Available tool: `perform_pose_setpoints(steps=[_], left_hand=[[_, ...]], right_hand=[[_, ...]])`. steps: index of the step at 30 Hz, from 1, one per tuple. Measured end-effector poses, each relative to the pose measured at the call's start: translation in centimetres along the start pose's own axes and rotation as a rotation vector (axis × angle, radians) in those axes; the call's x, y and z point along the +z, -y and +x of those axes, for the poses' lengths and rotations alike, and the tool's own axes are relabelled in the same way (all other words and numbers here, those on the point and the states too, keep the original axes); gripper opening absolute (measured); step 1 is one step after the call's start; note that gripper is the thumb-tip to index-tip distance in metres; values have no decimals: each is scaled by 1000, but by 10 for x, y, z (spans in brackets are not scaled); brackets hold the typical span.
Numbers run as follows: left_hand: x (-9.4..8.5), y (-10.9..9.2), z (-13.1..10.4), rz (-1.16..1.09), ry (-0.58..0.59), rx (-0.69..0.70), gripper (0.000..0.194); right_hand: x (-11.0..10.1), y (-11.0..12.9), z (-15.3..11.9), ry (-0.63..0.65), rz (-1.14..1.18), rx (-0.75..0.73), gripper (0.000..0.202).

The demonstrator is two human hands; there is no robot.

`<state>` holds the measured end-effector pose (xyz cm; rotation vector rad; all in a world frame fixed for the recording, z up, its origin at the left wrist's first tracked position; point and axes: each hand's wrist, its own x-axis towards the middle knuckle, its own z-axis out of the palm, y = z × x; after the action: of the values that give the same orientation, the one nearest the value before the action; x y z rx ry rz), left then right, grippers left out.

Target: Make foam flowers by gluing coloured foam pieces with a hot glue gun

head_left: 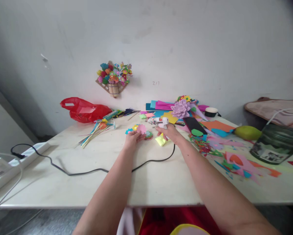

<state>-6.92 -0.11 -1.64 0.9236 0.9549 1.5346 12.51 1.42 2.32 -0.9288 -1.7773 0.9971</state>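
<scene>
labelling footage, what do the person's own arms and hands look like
The left forearm and right forearm are bare, with a small spot on the right one. The left hand and right hand wear no gloves; no watch or bracelet shows. Any rings are too small to tell.

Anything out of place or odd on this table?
Mildly: what looks like a yellow-green fruit sits beside the colorful craft scraps, and a black cord trails across the table, under the left forearm.
</scene>
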Motion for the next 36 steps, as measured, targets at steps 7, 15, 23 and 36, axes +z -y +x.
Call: perform_pose_setpoints(steps=[7,15,23,36], left_hand=[[-1,-3,0,-14,9,-36,16],[-1,-2,0,-5,13,-22,16],[-3,1,2,11,41,3,17],[-2,2,2,46,28,-3,15]], right_hand=[[2,0,-2,131,-92,66,38],[2,2,-2,123,-116,87,39],[3,-3,-1,122,-119,120,40],[4,0,-1,130,-133,152,39]])
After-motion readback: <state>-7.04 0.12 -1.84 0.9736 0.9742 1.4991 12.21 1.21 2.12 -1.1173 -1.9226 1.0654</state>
